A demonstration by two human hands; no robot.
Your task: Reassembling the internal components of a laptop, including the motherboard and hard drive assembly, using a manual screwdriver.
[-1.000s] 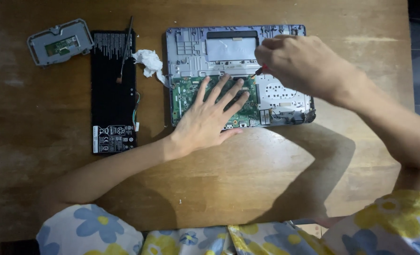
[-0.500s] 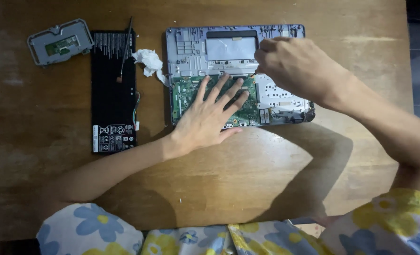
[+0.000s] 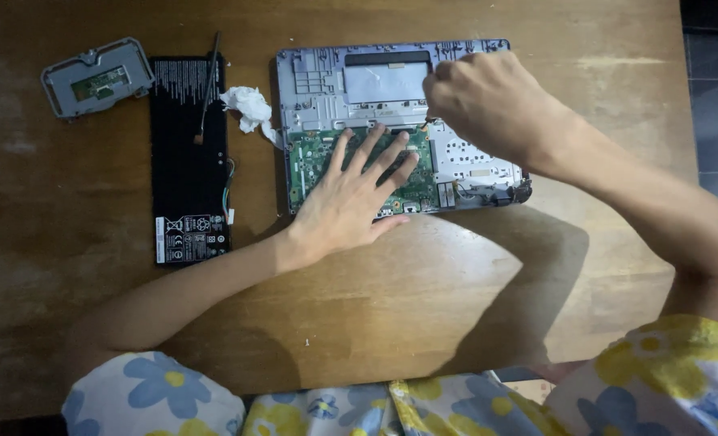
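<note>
1. While the left hand (image 3: 351, 202) lies flat, fingers spread, steadying the green board (image 3: 314, 161), the opened laptop (image 3: 391, 121) sits at the table's (image 3: 456, 307) far edge.
2. Right hand (image 3: 488, 101) curls over the laptop's middle; what it pinches is hidden.
3. Battery (image 3: 189, 161) lies left, apart.

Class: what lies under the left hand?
The left hand lies flat on the green circuit board inside the opened laptop. The board parts beneath palm and fingers are covered.
</note>
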